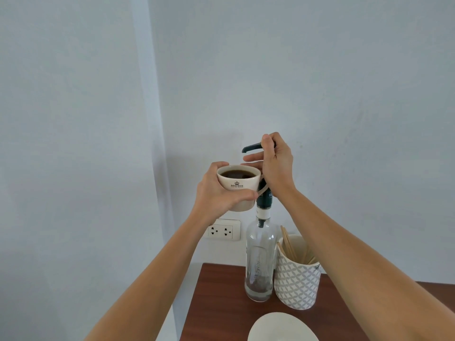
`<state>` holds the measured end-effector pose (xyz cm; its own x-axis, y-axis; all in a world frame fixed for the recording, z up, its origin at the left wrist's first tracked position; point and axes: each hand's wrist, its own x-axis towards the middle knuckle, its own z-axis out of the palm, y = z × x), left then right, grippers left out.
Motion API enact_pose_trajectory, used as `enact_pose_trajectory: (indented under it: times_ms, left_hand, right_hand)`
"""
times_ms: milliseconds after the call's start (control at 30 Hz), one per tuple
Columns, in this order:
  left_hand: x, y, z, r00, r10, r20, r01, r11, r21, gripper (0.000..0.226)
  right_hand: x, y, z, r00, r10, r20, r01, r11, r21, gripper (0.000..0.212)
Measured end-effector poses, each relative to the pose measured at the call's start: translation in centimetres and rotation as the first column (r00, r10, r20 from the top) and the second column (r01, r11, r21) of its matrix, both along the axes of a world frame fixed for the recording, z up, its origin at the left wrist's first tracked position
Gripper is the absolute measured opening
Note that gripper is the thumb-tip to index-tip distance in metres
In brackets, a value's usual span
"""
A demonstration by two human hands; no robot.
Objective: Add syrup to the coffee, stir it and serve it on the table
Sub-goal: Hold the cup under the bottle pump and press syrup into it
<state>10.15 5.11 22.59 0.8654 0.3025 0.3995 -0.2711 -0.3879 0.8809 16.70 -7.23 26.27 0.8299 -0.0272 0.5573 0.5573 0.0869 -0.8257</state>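
Note:
My left hand (218, 193) holds a cream coffee cup (240, 184) filled with dark coffee, raised in the air beside the syrup pump. A tall clear glass syrup bottle (259, 264) stands on the brown table (216, 303), nearly empty, with a little dark syrup at its bottom. Its dark green pump head (251, 146) juts left, its spout a little above the cup's far rim. My right hand (277, 163) grips the top of the pump from the right, fingers wrapped over it.
A patterned grey-white cup (296, 281) with several wooden stir sticks (290, 244) stands right of the bottle. A white saucer (283, 327) lies at the table's near edge. A wall socket (224, 229) sits behind, on the pale wall.

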Motion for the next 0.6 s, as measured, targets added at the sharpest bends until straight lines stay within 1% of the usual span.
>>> enact_pose_trajectory:
  times_ms: [267,500,600]
  left_hand:
    - [0.12,0.02,-0.01,1.0,-0.003,-0.006,0.003,1.0,-0.002,0.095]
    - [0.27,0.12,-0.16,1.0,-0.012,-0.006,0.012,1.0,-0.016,0.102]
    - [0.27,0.13,-0.14,1.0,-0.013,-0.005,0.013,1.0,-0.016,0.101]
  right_hand:
    - [0.2,0.08,-0.11,1.0,-0.024,-0.003,0.024,1.0,-0.017,0.03]
    - [0.1,0.16,-0.04,1.0,-0.019,-0.006,0.019,1.0,-0.018,0.029]
    - [0.02,0.15,-0.03,1.0,-0.012,-0.011,0.012,1.0,-0.012,0.028]
